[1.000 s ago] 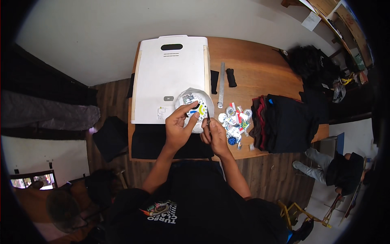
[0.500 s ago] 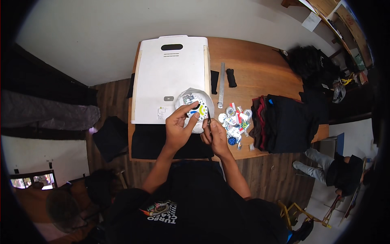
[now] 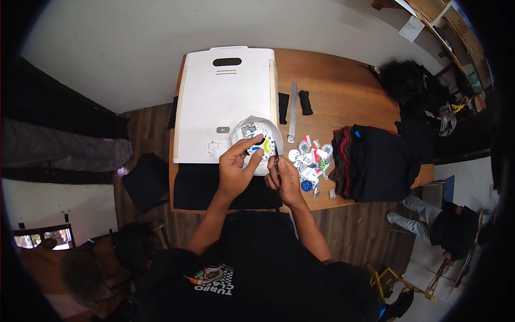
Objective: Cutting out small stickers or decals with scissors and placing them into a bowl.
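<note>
My left hand [image 3: 236, 166] pinches a white printed sheet [image 3: 266, 140] between thumb and fingers. Rounded at its edge, the sheet carries black, yellow-green and blue marks and a shiny translucent margin. My right hand [image 3: 284, 176] is closed round dark scissors [image 3: 276, 154], whose narrow blades point away from me at the sheet's right side. Whether the blades are parted is too small to tell. Both hands are above the near right corner of a white flat-topped machine [image 3: 198, 107]. A black cloth [image 3: 201, 188] lies at the near table edge, partly under my forearms.
Right of my hands lies a pile of colourful printed cutouts [image 3: 308, 166]. Farther back are a metal ruler [image 3: 293, 110] and a small black roll [image 3: 306, 103]. Folded dark garments [image 3: 381, 161] are stacked at the table's right. Another person [image 3: 456, 228] is off to the right.
My hands, the sheet and the scissors hold almost the same place. The person at the right has shifted slightly.
</note>
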A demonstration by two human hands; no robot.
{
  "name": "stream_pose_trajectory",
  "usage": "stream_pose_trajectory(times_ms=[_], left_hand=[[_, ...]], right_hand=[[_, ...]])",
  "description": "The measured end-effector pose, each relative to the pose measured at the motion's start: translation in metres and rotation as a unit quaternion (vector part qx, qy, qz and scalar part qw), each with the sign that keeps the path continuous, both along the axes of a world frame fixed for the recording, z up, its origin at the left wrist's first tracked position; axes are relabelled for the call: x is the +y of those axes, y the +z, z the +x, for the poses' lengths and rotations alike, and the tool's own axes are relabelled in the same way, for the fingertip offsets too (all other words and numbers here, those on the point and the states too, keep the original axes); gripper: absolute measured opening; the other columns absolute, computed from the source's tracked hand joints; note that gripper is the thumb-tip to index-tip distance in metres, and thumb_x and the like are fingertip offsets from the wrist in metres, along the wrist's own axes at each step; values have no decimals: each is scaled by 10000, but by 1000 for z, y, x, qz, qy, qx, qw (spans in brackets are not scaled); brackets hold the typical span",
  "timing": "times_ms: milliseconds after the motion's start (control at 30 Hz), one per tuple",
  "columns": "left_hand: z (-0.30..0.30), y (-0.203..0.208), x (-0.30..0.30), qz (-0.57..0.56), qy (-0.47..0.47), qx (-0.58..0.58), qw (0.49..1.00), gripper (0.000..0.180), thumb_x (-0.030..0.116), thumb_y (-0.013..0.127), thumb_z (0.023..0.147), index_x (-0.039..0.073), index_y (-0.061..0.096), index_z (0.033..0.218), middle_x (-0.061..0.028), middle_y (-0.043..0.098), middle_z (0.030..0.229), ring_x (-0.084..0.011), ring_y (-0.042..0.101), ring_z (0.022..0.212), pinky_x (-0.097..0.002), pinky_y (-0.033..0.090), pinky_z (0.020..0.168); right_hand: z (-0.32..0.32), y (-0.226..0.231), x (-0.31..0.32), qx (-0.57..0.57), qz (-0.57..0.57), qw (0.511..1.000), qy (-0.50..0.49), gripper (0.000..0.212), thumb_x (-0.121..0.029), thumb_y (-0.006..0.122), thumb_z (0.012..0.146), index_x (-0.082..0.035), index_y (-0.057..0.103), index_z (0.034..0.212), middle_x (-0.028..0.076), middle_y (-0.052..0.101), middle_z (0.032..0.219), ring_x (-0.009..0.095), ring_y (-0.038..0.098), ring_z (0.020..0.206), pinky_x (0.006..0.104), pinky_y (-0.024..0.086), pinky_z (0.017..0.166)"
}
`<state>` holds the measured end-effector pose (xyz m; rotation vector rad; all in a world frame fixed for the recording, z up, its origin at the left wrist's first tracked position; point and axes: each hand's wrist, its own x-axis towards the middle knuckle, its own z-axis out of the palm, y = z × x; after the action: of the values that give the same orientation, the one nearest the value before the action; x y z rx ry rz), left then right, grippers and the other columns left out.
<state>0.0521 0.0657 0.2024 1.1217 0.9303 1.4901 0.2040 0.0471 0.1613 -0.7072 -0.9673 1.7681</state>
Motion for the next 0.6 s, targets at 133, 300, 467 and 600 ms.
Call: stream_pose_trajectory(times_ms=[133,300,467,600], left_hand=[[0,-1,0,-7,10,-12,1000,353,-94,632,916,-86,607,1268,-138,641,1179,-155,602,1108,-267,474,972],[0,-1,1,-4,9,-17,1000,349,-92,630,919,-87,607,1267,-140,640,1181,-155,601,1109,-263,477,967],[0,-1,0,1,-1,-4,1000,347,-93,629,919,-87,608,1266,-138,639,1181,-154,601,1109,-260,476,967],[-1,-2,0,5,-8,0,1000,347,-94,630,918,-87,609,1264,-136,638,1181,-153,600,1113,-260,476,967]], right_hand=[[2,-4,0,0,0,1000,-4,397,-370,327,1098,-27,516,1033,-43,308,552,60,244,430,238,248,472],[3,-2,-1,-10,1,1000,5,405,-374,328,1097,-21,517,1038,-42,310,555,59,241,432,239,248,474],[0,-1,-1,19,-8,1000,-2,378,-350,360,1096,-17,520,1021,-44,308,579,44,234,457,226,235,457],[1,-1,-1,23,-11,1000,-3,376,-348,359,1097,-16,517,1020,-42,310,580,46,235,456,226,236,455]])
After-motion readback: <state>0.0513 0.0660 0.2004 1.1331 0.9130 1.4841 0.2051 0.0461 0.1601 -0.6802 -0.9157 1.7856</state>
